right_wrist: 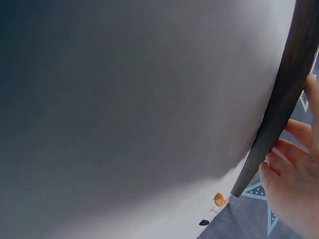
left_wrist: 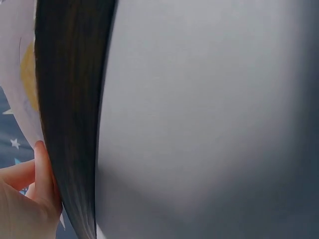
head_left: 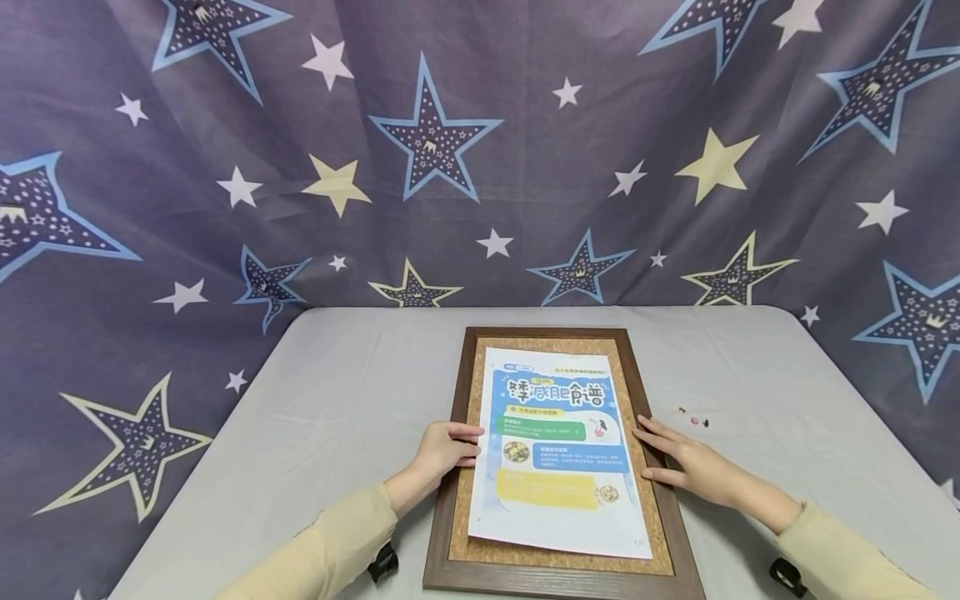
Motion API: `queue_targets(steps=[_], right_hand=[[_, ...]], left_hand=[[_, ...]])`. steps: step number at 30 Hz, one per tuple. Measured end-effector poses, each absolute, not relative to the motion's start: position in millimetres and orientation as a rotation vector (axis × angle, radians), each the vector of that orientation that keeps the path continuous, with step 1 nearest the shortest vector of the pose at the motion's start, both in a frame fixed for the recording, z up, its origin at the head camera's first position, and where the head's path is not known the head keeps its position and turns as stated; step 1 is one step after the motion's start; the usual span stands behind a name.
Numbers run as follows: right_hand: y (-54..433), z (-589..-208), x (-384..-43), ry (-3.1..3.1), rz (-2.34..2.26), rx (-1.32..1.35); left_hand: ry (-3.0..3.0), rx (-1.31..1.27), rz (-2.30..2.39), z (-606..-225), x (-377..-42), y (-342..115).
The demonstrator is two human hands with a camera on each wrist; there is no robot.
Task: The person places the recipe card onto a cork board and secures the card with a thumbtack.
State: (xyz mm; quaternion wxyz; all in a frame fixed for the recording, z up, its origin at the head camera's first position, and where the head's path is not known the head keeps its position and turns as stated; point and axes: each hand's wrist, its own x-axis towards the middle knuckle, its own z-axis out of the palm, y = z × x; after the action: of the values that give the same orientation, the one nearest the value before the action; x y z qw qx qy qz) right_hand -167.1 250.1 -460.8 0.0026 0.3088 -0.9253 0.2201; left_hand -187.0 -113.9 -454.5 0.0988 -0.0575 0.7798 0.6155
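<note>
Left hand [head_left: 437, 457]: over the left side of the frame [head_left: 562, 579], fingertips at the left edge of the sheet [head_left: 558, 454]; from here I can't tell whether they pinch it or only touch it. I'd use a light touch there, so nothing buckles.
Frame: brown, lying on the grey counter [head_left: 337, 358] between the hands; best held steady, to my mind, while the sheet is nudged.
Cork [head_left: 517, 557]: a border showing around the sheet, a handy guide to straightness.
Sheet: printed, face up on the cork, a little askew, its right side sitting lower. I'd ease it round in small moves from both sides, then smooth the bottom edge, which has a shadow beneath.
Right hand [head_left: 701, 468]: fingers spread, tips on the right side of the frame, just beside the sheet. A flat fingertip would serve better than a grip, I reckon.
Small coloured bits [head_left: 694, 421]: on the counter just past the right hand, apart from the frame; worth not brushing.
</note>
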Motion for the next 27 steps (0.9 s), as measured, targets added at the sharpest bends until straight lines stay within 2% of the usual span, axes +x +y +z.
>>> queue_targets(steps=[8, 27], right_hand=[[250.3, -461.2, -167.8, -2.923, 0.712, 0.955], [250.7, -461.5, -167.8, -2.906, 0.694, 0.967]], left_hand=[[2.336, -0.138, 1.788, -454.9, -187.8, -112.9], [2.451, 0.12, 1.62, -448.8, -187.7, -115.6]])
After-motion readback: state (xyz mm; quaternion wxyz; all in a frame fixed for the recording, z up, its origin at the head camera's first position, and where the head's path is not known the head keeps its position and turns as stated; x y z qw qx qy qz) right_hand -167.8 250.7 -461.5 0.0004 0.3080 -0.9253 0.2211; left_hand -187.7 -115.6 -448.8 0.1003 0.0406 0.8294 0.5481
